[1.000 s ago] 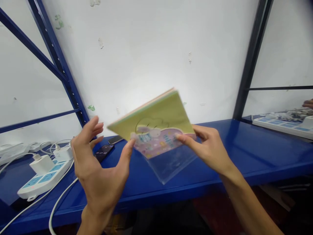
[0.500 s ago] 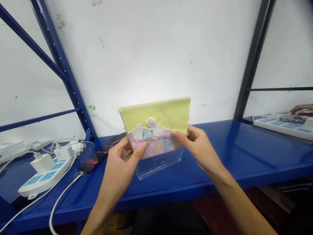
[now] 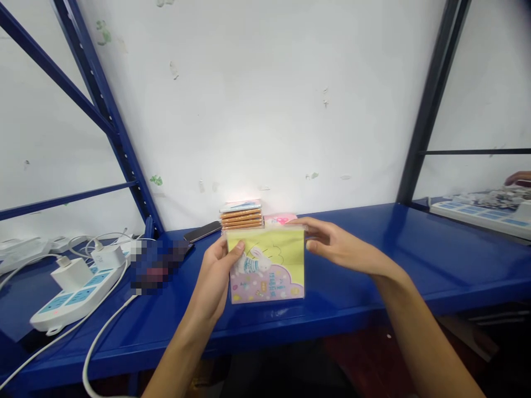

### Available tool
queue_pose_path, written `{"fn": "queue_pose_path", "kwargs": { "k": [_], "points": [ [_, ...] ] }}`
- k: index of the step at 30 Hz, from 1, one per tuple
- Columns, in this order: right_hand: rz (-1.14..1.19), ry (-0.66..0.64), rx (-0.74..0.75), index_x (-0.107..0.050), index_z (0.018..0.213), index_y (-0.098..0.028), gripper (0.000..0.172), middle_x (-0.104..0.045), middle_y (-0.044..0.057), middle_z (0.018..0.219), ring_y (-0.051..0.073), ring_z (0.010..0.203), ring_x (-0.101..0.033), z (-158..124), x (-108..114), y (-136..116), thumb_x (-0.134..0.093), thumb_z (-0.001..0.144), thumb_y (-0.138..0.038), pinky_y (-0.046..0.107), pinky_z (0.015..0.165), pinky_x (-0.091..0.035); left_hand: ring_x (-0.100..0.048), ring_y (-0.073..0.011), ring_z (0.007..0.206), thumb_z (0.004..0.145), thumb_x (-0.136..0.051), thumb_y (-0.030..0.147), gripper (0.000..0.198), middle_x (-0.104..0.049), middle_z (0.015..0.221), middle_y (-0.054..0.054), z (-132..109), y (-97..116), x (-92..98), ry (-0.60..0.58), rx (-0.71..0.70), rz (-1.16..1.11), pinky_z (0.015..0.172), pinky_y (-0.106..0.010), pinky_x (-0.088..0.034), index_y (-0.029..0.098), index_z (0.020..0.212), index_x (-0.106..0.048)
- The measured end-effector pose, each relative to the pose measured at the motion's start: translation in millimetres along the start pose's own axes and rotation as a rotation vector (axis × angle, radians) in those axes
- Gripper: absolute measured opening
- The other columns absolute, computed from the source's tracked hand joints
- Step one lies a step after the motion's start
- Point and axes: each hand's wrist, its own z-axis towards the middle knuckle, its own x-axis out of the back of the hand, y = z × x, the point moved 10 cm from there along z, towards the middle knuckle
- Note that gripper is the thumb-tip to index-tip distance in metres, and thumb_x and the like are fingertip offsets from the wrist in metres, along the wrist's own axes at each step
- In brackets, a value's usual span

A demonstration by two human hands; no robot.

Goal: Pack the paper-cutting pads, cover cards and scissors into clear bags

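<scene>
The left hand (image 3: 213,279) is grasping the clear note holder (image 3: 265,262) low on the shelf (image 3: 415,243), just before the stacked cases (image 3: 241,216). The right hand (image 3: 336,246) is holding its fingers extended, released. Caution: an uneven release risks tipping the holder into the stack.

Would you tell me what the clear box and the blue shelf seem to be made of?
The clear box looks like glossy acrylic, being see-through and stiff-edged. The blue shelf looks like painted steel, smooth and shiny.
</scene>
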Motion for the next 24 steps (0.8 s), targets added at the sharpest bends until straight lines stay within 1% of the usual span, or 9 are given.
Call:
{"fn": "queue_pose_path", "kwargs": {
  "k": [3, 5, 6, 9, 13, 16, 18, 22, 24],
  "points": [
    [-0.387, 0.098, -0.199, -0.059, 0.144, -0.026, 0.054, -0.061, 0.01, 0.147, 0.03, 0.134, -0.058, -4, 31, 46, -0.042, 0.104, -0.059, 0.047, 0.111, -0.048, -0.073, -0.0319, 0.109, 0.076, -0.08, 0.022, 0.046, -0.08, 0.112, -0.01, 8, -8, 5.3, 0.022, 0.018, -0.055, 0.092, -0.04, -0.06, 0.014, 0.121, -0.073],
    [-0.701, 0.139, -0.398, -0.051, 0.152, -0.021, 0.061, -0.052, 0.014, 0.157, 0.033, 0.145, -0.046, -10, 51, 86, -0.043, 0.103, -0.056, 0.048, 0.116, -0.042, -0.074, -0.031, 0.105, 0.076, -0.079, 0.024, 0.042, -0.08, 0.107, -0.009, 11, -9, 9.8, 0.052, -0.002, -0.063, 0.089, -0.038, -0.06, 0.013, 0.117, -0.074],
    [-0.753, 0.14, -0.458, -0.051, 0.153, -0.016, 0.064, -0.05, 0.019, 0.158, 0.039, 0.15, -0.038, -12, 56, 104, -0.052, 0.099, -0.052, 0.053, 0.119, -0.037, -0.075, -0.0303, 0.103, 0.077, -0.079, 0.025, 0.04, -0.081, 0.105, -0.009, 11, -8, 11.9, 0.069, -0.019, -0.054, 0.087, -0.037, -0.06, 0.013, 0.115, -0.075],
    [-0.759, 0.054, -0.514, -0.062, 0.143, -0.017, 0.056, -0.061, 0.018, 0.147, 0.04, 0.14, -0.051, -12, 55, 141, -0.063, 0.093, -0.04, 0.051, 0.114, -0.043, -0.075, -0.0281, 0.098, 0.082, -0.079, 0.035, 0.037, -0.08, 0.104, -0.009, 8, -4, 12.8, 0.092, -0.068, 0.009, 0.082, -0.034, -0.06, 0.014, 0.113, -0.075],
    [-0.716, -0.012, -0.5, -0.072, 0.125, -0.023, 0.035, -0.075, 0.01, 0.125, 0.027, 0.099, -0.075, -9, 46, 147, -0.062, 0.093, -0.033, 0.035, 0.084, -0.057, -0.075, -0.0249, 0.092, 0.083, -0.08, 0.042, 0.041, -0.079, 0.105, -0.007, 3, 2, 9.5, 0.101, -0.119, 0.079, 0.077, -0.03, -0.058, 0.017, 0.115, -0.073],
    [-0.682, 0.002, -0.508, -0.072, 0.117, -0.022, 0.029, -0.078, 0.007, 0.109, 0.018, 0.067, -0.071, -8, 46, 138, -0.06, 0.091, -0.025, 0.028, 0.06, -0.053, -0.074, -0.0217, 0.089, 0.083, -0.08, 0.041, 0.033, -0.078, 0.099, -0.004, 2, 5, 7.9, 0.103, -0.135, 0.107, 0.074, -0.026, -0.055, 0.018, 0.105, -0.072],
    [-0.661, 0.011, -0.505, -0.071, 0.118, -0.024, 0.029, -0.077, 0.005, 0.105, 0.016, 0.066, -0.07, -9, 46, 135, -0.058, 0.092, -0.025, 0.027, 0.056, -0.051, -0.072, -0.0196, 0.086, 0.084, -0.079, 0.04, 0.026, -0.077, 0.094, -0.003, 1, 9, 6.5, 0.091, -0.151, 0.135, 0.072, -0.024, -0.053, 0.019, 0.097, -0.071],
    [-0.681, 0.042, -0.533, -0.071, 0.12, -0.022, 0.039, -0.074, 0.01, 0.113, 0.025, 0.091, -0.072, -14, 56, 140, -0.069, 0.087, -0.042, 0.031, 0.07, -0.054, -0.067, -0.017, 0.082, 0.086, -0.077, 0.039, 0.022, -0.071, 0.087, 0.001, -1, 14, 6.3, 0.078, -0.164, 0.221, 0.071, -0.022, -0.05, 0.02, 0.092, -0.068],
    [-0.7, 0.064, -0.58, -0.074, 0.116, -0.019, 0.048, -0.074, 0.014, 0.114, 0.029, 0.094, -0.071, -19, 65, 147, -0.076, 0.08, -0.05, 0.035, 0.073, -0.054, -0.065, -0.017, 0.081, 0.086, -0.076, 0.04, 0.022, -0.069, 0.086, 0.001, -1, 15, 7.3, 0.08, -0.167, 0.256, 0.071, -0.023, -0.049, 0.021, 0.091, -0.066]
  ]
}}
